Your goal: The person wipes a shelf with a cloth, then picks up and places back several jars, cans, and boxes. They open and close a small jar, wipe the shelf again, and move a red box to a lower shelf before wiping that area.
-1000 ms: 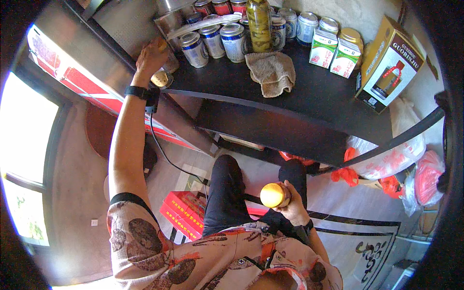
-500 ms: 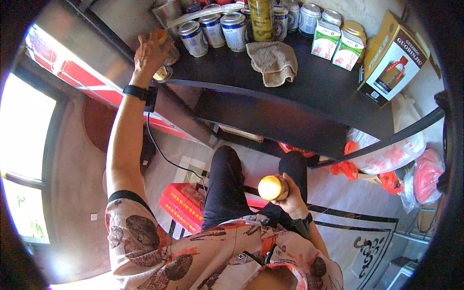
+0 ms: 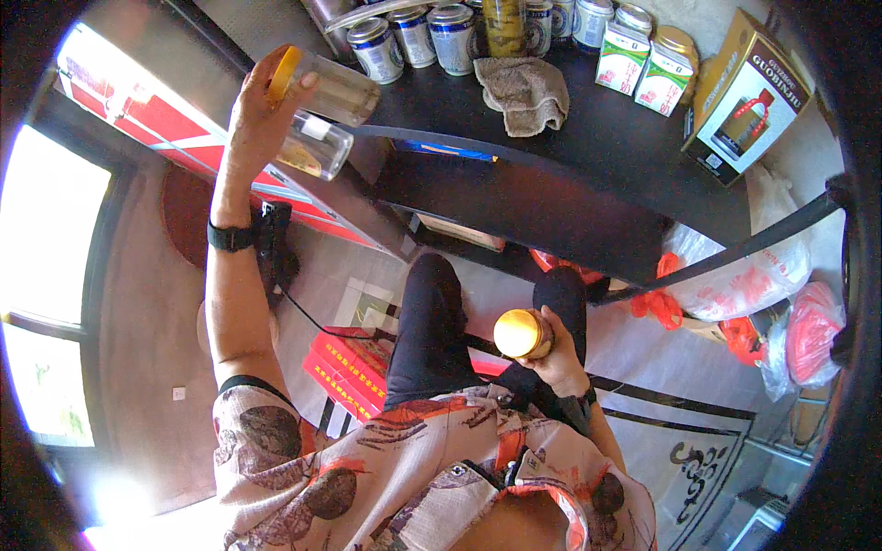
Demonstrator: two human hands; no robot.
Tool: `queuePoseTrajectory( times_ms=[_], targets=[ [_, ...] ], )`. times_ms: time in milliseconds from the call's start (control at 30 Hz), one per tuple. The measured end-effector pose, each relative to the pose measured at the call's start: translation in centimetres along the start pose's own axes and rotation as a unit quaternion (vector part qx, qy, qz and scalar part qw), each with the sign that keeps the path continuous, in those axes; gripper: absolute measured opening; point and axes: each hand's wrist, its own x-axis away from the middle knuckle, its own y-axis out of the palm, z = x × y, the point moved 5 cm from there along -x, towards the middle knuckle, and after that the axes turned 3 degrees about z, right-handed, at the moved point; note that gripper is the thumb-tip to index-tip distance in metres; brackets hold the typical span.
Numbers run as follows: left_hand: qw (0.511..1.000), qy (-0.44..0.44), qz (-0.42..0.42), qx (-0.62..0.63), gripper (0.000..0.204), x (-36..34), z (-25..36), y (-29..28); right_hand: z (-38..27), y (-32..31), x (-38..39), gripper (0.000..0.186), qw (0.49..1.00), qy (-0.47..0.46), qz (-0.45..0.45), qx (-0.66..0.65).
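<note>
My left hand, arm stretched to the shelf's left end, is closed round a clear jar at its orange lid. The jar is tilted on its side, its base toward the right. Just below it is a second clear jar, close to my fingers; whether they also touch it, I cannot tell. Low in front of my body, my right hand grips a small jar from its right side, its shiny golden lid facing up.
On the dark shelf stand several cans, a folded brown cloth, two milk cartons and a tall box. A red box sits on the floor by my leg. Plastic bags lie at the right.
My left hand has drawn back slightly left, and the orange-lidded jar now shows tilted in it. The second clear jar has come into fuller view. My right hand stays nearly still.
</note>
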Motion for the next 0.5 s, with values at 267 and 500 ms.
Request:
queuePoseTrajectory(
  times_ms=[267,500],
  targets=[
    [0.936,-0.059,-0.126,0.324,0.069,4.0,7.4,-0.9,0.3,0.7,1.1,0.035,0.999,-0.017,-0.045,0.01],
    [0.879,-0.032,-0.1,0.466,0.074,4.8,10.2,1.3,1.2,-0.3,2.9,0.034,1.0,-0.02,-0.009,-0.015]
  ],
)
